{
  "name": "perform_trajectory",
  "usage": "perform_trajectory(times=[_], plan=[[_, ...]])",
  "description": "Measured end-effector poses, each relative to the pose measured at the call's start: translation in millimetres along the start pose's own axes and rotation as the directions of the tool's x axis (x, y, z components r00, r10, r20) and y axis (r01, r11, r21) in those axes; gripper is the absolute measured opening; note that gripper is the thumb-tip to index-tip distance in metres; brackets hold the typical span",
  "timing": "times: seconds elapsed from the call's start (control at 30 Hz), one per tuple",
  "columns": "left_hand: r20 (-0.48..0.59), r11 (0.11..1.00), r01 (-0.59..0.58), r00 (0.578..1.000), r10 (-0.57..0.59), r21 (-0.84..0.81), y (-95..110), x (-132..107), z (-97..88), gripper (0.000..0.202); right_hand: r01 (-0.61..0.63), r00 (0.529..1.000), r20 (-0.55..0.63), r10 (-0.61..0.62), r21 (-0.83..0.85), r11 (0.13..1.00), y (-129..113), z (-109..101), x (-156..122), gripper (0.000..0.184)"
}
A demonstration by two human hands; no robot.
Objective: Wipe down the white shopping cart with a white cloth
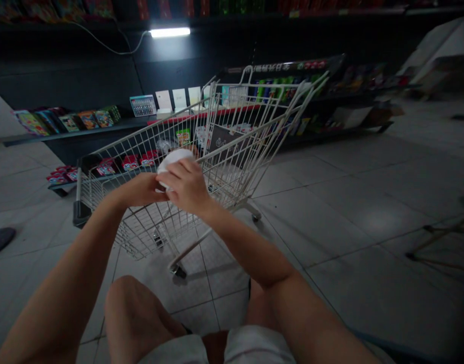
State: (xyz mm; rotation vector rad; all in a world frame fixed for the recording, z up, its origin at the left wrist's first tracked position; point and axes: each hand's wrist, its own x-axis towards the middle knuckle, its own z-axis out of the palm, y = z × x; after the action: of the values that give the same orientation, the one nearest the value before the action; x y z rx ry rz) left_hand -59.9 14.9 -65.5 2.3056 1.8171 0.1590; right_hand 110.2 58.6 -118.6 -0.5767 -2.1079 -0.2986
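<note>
A white wad of cloth or paper (176, 157) is held in front of my chest, above the near side of a wire shopping cart (232, 119). My right hand (188, 184) lies over it, fingers bent across its near face. From the left, my left hand (146, 189) grips the same white wad, its thumb showing below and its other fingers mostly hidden behind the wad. The two hands meet at the fingertips. Whether the wad is cloth or paper I cannot tell.
The cart stands on wheels on the tiled floor (330, 212), close to my knees. Behind it runs a dark shelf (103, 130) with colourful packets and white boxes (179, 98). A lit tube lamp (170, 32) hangs above. Thin stand legs (436, 242) are at the right.
</note>
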Motion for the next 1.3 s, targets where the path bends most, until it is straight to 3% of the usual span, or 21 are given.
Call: perform_trajectory(times=[0.07, 0.1, 0.2, 0.3, 0.37, 0.4, 0.47, 0.6, 0.67, 0.73, 0.8, 0.87, 0.93, 1.03, 1.1, 1.17, 1.23, 1.3], plan=[[0.0, 1.0, 0.026, 1.0, -0.026, 0.015, 0.6, -1.8, 0.7, 0.026, 0.086, 0.993, 0.074, -0.088, 0.022, 0.996, -9.1, -1.2, 2.3, 0.027], [0.014, 0.999, 0.049, 0.999, -0.049, -0.006, 0.5, -3.0, 0.8, 0.026, 0.102, 0.99, 0.094, -0.103, 0.017, 0.995, 0.0, -5.4, 4.2, 0.028], [0.061, 0.992, 0.095, 0.994, -0.09, -0.083, -1.4, -6.0, -0.2, 0.033, 0.036, 0.991, 0.13, -0.029, -0.053, 0.998, 72.2, -30.4, 8.7, 0.027], [0.043, 0.996, 0.075, 0.996, -0.072, -0.055, -4.0, -6.3, -0.4, 0.034, -0.197, 0.969, 0.119, 0.218, -0.163, 0.967, 157.1, -59.3, 8.2, 0.024], [0.045, 0.996, 0.063, 0.997, -0.061, -0.058, -4.6, -5.1, 0.7, 0.035, -0.328, 0.931, 0.091, 0.352, -0.21, 0.921, 181.2, -69.4, 6.5, 0.023], [0.049, 0.996, 0.061, 0.997, -0.058, -0.07, -4.3, -4.4, 1.3, 0.035, -0.354, 0.922, 0.081, 0.378, -0.218, 0.91, 178.8, -69.7, 5.7, 0.023], [0.051, 0.994, 0.053, 0.998, -0.049, -0.095, -2.9, -3.9, 2.1, 0.037, -0.305, 0.94, 0.091, 0.328, -0.202, 0.931, 149.4, -60.8, 4.8, 0.022], [0.052, 0.989, 0.033, 0.998, -0.026, -0.143, -3.8, -9.4, -0.6, 0.041, 0.003, 0.987, 0.158, 0.013, -0.103, 0.995, 67.0, -30.8, 3.7, 0.031], [0.063, 0.986, 0.048, 0.997, -0.038, -0.16, -9.3, -15.3, -2.9, 0.044, 0.136, 0.977, 0.176, -0.124, -0.056, 0.989, 55.9, -24.5, 2.0, 0.037], [0.069, 0.977, 0.083, 0.995, -0.07, -0.197, -18.2, -22.4, -4.6, 0.049, 0.2, 0.965, 0.179, -0.191, -0.035, 0.979, 73.6, -26.4, -1.6, 0.04], [0.073, 0.962, 0.121, 0.992, -0.106, -0.245, -29.0, -30.7, -5.8, 0.054, 0.158, 0.978, 0.148, -0.147, -0.066, 0.985, 109.4, -33.9, -8.1, 0.041], [0.075, 0.947, 0.154, 0.987, -0.138, -0.28, -40.3, -39.8, -7.2, 0.059, 0.016, 0.999, 0.048, -0.01, -0.123, 0.992, 147.3, -42.6, -17.4, 0.042], [0.07, 0.943, 0.176, 0.984, -0.163, -0.283, -50.2, -49.0, -10.5, 0.062, -0.151, 0.985, -0.105, 0.136, -0.149, 0.977, 173.6, -48.4, -27.2, 0.046], [0.048, 0.954, 0.205, 0.979, -0.199, -0.221, -55.8, -57.4, -20.5, 0.059, -0.329, 0.918, -0.273, 0.286, -0.126, 0.936, 177.3, -45.3, -36.1, 0.05], [0.026, 0.96, 0.212, 0.977, -0.211, -0.182, -49.4, -54.2, -28.4, 0.056, -0.37, 0.904, -0.271, 0.33, -0.11, 0.923, 156.5, -33.9, -36.8, 0.051], [-0.004, 0.963, 0.185, 0.982, -0.19, -0.197, -35.4, -42.0, -34.0, 0.057, -0.331, 0.929, -0.207, 0.306, -0.095, 0.939, 123.2, -15.6, -37.6, 0.049], [-0.031, 0.967, 0.13, 0.99, -0.14, -0.221, -18.7, -23.9, -35.0, 0.061, -0.196, 0.978, -0.087, 0.19, -0.063, 0.979, 84.7, 7.4, -44.7, 0.045], [0.007, 0.971, 0.1, 0.995, -0.101, -0.218, -6.0, -6.8, -31.8, 0.062, -0.031, 0.996, 0.087, 0.03, 0.01, 0.999, 48.4, 31.0, -61.8, 0.041]])
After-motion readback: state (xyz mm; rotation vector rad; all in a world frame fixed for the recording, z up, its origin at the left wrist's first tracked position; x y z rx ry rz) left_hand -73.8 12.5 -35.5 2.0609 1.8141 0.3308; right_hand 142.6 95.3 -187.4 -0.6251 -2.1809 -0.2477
